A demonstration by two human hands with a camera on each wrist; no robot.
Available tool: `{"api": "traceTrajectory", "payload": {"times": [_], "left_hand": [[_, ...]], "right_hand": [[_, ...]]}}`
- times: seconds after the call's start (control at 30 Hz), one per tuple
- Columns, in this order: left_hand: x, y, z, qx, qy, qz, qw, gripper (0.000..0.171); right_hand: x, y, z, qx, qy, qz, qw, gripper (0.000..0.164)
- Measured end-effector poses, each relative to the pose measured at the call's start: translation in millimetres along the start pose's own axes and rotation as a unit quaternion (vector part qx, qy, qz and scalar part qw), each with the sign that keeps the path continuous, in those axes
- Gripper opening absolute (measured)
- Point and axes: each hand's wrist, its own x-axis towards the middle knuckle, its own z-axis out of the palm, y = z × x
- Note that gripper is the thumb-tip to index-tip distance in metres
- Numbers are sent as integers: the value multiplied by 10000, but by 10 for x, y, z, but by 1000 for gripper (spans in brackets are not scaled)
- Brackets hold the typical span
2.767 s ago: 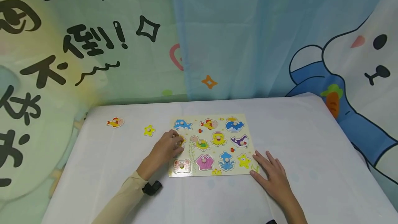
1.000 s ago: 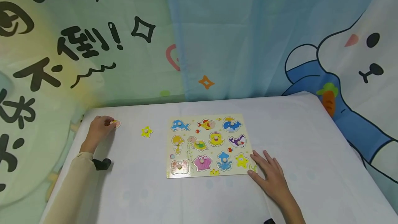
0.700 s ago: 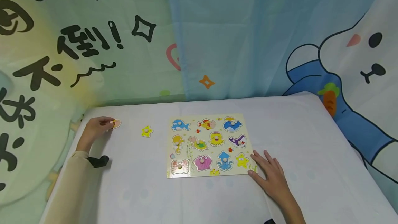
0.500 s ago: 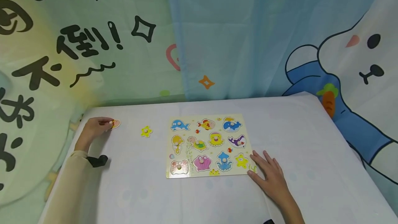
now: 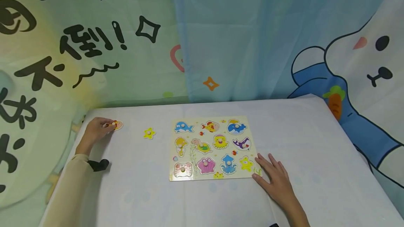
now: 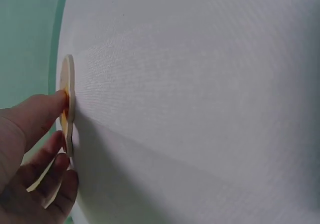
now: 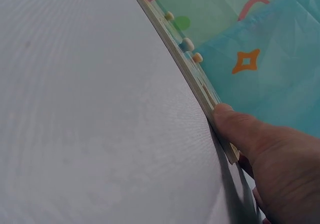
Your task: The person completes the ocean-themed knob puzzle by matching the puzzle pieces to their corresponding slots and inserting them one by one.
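Note:
At the far left of the white table, my left hand [image 5: 96,129] pinches a fish puzzle piece [image 5: 118,125], red and yellow with a pink face. In the left wrist view the piece [image 6: 70,83] appears edge-on, low over the cloth, with the thumb against its face. A yellow star piece [image 5: 149,133] lies between that hand and the puzzle board [image 5: 195,177]. The board carries several sea-animal shapes, many with small knobs. Fingers spread, my right hand [image 5: 276,181] rests at the board's lower right corner. Its thumb [image 7: 227,119] touches the board's edge in the right wrist view.
The white cloth-covered table [image 5: 142,192] ends at the back against a printed curtain [image 5: 227,45] with lettering and a cartoon rabbit. Black wrist straps [image 5: 99,165] sit at both wrists.
My left hand has gone from the yellow seahorse at the board's left side to the fish piece at far left, its fingers shifting slightly there. The right hand stays at the corner.

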Motion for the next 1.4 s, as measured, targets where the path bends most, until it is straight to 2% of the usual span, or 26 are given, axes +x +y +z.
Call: {"api": "traceTrajectory", "payload": {"times": [0.23, 0.33, 0.43, 0.57, 0.67, 0.83, 0.97, 1.17, 1.4], "left_hand": [[43, 132, 7, -139, -145, -75, 9998, 33], [48, 253, 57, -175, -64, 1, 9998, 32], [48, 415, 146, -265, 72, 232, 9994, 29], [57, 671, 318, -463, 206, 814, 9954, 23], [57, 898, 466, -626, 140, 1254, 9900, 19], [21, 1359, 732, -722, -250, 1789, 9809, 19], [14, 1717, 960, -810, -519, 2216, 9704, 17], [41, 2104, 1284, -834, -813, 2618, 9581, 13], [51, 2468, 1530, -610, -1056, 2665, 9561, 15]], "right_hand": [[-26, 38, -13, 74, 94, 13, 9999, 57], [-24, 51, -4, 93, 121, -18, 9999, 57], [-19, 54, 4, 91, 134, -43, 9999, 57], [-19, 47, 10, 93, 127, -50, 9999, 57], [-21, 44, 14, 84, 126, -36, 9999, 57], [-21, 41, 20, 65, 142, -40, 9999, 57], [-15, 34, 22, 59, 154, -56, 9998, 57], [-1, 21, 26, 56, 143, -46, 9999, 57], [-2, 30, 22, 25, 144, -69, 9999, 57]]}}
